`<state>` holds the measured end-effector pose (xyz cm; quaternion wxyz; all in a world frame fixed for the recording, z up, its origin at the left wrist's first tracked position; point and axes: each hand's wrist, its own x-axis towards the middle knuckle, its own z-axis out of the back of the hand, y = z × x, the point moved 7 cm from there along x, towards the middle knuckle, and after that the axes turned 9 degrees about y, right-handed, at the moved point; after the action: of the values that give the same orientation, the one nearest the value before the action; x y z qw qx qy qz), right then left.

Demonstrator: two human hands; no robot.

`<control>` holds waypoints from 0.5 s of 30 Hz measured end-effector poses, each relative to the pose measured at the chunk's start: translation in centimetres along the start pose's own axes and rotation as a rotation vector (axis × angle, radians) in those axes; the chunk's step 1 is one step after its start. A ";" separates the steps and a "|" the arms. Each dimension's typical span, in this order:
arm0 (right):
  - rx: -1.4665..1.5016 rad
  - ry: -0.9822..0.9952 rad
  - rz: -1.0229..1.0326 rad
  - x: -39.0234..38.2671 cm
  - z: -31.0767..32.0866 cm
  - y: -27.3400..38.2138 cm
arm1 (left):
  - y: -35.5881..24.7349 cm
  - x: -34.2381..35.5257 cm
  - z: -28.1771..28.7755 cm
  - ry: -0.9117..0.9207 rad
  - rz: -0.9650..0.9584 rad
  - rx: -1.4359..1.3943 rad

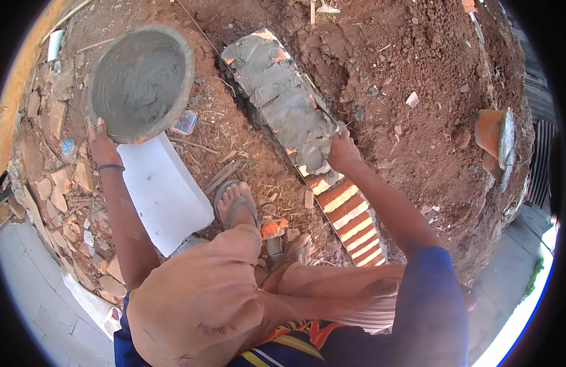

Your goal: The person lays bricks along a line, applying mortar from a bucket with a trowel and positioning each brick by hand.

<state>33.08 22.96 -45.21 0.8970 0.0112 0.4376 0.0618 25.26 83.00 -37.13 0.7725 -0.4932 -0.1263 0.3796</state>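
Observation:
My left hand (104, 145) grips the near rim of a round basin (186, 92), which leans toward me at the upper left. Wet grey mortar (139, 76) coats its inside. My right hand (345, 151) is closed around what looks like a trowel (324, 114); only a thin dark edge of its blade shows, and the handle is hidden in my fist. It rests at the right side of a thick, uneven mortar bed (277, 98) spread over a low brick wall (351, 221). Nearer me, the wall's striped bricks and pale joints are bare.
A taut string (324, 215) runs along the wall's left side. A white sheet-like piece (163, 189) lies below the basin. Broken brick pieces (63, 180) litter the left ground. Loose red soil (411, 147) spreads to the right, with an orange-brown pot-like piece (490, 131) farther over.

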 end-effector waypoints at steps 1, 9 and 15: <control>-0.007 0.084 -0.007 -1.1 -0.1 -1.7 | -0.1 0.6 0.5 0.003 -0.080 0.128; 0.201 -0.352 0.057 9.3 6.0 -5.5 | 2.7 2.7 -0.3 0.148 -0.039 0.003; 0.071 -0.350 0.254 15.2 4.4 -4.3 | -1.2 -0.6 -1.3 0.070 0.080 -0.166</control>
<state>46.23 20.66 -54.76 0.9434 0.1082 0.2720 0.1559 26.15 81.46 -36.61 0.7171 -0.5732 -0.1103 0.3809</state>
